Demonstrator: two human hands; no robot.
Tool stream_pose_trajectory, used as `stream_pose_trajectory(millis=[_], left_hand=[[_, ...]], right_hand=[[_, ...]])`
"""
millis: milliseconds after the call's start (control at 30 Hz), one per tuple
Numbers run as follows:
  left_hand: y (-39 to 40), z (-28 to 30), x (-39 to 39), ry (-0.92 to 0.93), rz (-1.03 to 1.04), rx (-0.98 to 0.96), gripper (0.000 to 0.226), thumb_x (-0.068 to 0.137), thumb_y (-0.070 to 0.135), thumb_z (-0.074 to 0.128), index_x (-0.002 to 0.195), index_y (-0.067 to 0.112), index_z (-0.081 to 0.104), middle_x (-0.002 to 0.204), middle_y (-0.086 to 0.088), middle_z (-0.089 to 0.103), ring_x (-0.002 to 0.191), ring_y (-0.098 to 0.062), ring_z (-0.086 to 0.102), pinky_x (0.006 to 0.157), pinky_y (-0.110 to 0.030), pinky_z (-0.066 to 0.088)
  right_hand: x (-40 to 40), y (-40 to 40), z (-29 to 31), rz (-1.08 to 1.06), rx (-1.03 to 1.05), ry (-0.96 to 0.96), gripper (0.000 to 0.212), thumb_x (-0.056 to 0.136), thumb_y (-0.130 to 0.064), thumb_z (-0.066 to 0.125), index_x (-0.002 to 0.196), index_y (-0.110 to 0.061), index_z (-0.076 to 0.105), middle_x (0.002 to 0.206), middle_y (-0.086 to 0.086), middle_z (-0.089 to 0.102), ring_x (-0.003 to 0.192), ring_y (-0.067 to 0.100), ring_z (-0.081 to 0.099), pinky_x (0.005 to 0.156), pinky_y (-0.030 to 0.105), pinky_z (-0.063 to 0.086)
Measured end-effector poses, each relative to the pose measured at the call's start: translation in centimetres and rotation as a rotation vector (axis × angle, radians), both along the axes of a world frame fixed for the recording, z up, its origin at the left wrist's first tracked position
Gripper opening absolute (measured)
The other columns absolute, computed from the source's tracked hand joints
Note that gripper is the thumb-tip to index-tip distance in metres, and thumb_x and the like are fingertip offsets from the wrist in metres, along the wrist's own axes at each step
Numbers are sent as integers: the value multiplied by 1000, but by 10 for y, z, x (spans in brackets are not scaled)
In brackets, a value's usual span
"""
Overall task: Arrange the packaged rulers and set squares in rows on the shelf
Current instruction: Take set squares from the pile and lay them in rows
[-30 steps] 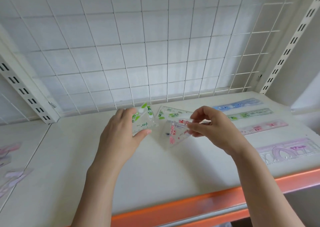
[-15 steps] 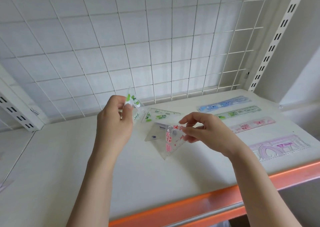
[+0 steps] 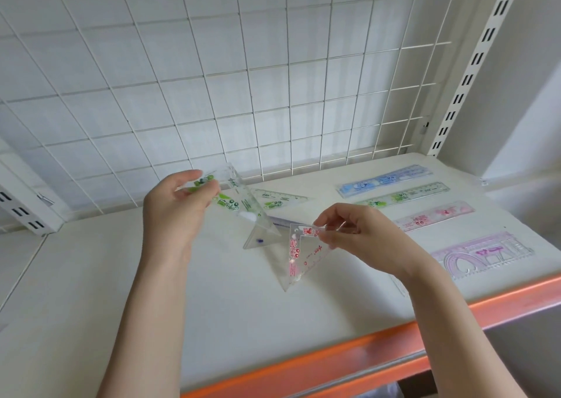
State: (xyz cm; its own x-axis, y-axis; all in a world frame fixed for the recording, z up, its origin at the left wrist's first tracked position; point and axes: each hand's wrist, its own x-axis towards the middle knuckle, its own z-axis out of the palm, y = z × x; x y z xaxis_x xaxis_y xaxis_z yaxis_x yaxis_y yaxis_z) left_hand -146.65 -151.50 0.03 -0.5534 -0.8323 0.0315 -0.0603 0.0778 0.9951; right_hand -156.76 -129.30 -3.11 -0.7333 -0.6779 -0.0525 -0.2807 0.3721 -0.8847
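left hand (image 3: 173, 215) raised above the white shelf (image 3: 91, 276), its thumb and fingers (image 3: 189, 175) pinching one end of a clear green-printed set square (image 3: 239, 208); the square slopes down and rightward from the grip, and its lower tip lies over a second clear triangle (image 3: 261, 239) (whether the two touch cannot be told). right hand (image 3: 358, 233), thumb and fingers curled, grips the upper corner of a red-printed set square (image 3: 300, 255), which hangs tilted with its long point toward the front of the shelf, just right of the clear triangle. behind the hands a green-printed set square (image 3: 277, 200) lies flat near the wire grid back panel (image 3: 243, 78). to the right, four packaged pieces lie in a row from back to front, each apart from the next: a blue ruler (image 3: 385, 180), a green ruler (image 3: 403, 198), a pink ruler (image 3: 434, 215) and a purple stencil ruler (image 3: 485, 253), the last nearest the orange front edge (image 3: 334, 358). bare shelf surface extends left of the left hand to a seam with the neighbouring shelf, and forward of both hands to the orange edge; a slotted upright (image 3: 473, 63) bounds the rear right corner.
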Motion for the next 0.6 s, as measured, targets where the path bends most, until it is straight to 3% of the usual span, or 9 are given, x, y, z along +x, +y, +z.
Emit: stream_pose_trajectory(millis=[67, 167, 233, 333, 500, 600], left_hand=[[-6, -5, -11, 16, 23, 60, 16, 78, 11, 73, 89, 14, 60, 75, -1, 58, 60, -8, 55, 49, -11, 44], [-8, -17, -32, 36, 13, 143, 20, 79, 4, 72, 76, 8, 52, 77, -5, 51, 59, -13, 59, 52, -13, 51], [-8, -25, -45, 46, -8, 208, 17, 83, 2, 68, 90, 6, 52, 92, -7, 54, 54, -9, 65, 58, -16, 55], [-3, -34, -59, 43, -60, 280, 34, 87, 2, 61, 120, 7, 50, 115, -10, 52, 51, -4, 66, 74, -20, 54], [11, -46, -75, -45, -139, 207, 44, 91, 1, 55, 133, 3, 44, 109, -4, 47, 53, -7, 64, 78, -23, 52], [6, -55, -79, -207, -103, -10, 41, 87, 9, 60, 127, 6, 51, 99, -4, 59, 69, -18, 67, 85, -34, 53]], right_hand=[[-1, 5, 0, 7, 14, 7, 7, 85, -18, 66, 84, -24, 65, 70, -13, 63, 69, 7, 59, 73, 31, 49], [-1, 10, 1, 8, 30, 0, 7, 84, -18, 67, 81, -23, 63, 65, -15, 63, 65, 6, 60, 65, 24, 45], [0, 12, 1, 9, 55, -2, 7, 84, -18, 67, 80, -22, 62, 66, -12, 64, 65, 6, 62, 63, 24, 44], [2, 15, -1, 10, 73, -9, 7, 83, -16, 67, 80, -19, 61, 67, -8, 67, 66, 7, 63, 67, 31, 45], [5, 16, -3, 17, 83, -7, 7, 83, -17, 66, 81, -19, 60, 67, -7, 67, 66, 8, 62, 68, 32, 46], [6, 16, -6, 15, 79, -6, 7, 83, -17, 67, 81, -20, 61, 68, -7, 65, 67, 9, 61, 71, 34, 50]])
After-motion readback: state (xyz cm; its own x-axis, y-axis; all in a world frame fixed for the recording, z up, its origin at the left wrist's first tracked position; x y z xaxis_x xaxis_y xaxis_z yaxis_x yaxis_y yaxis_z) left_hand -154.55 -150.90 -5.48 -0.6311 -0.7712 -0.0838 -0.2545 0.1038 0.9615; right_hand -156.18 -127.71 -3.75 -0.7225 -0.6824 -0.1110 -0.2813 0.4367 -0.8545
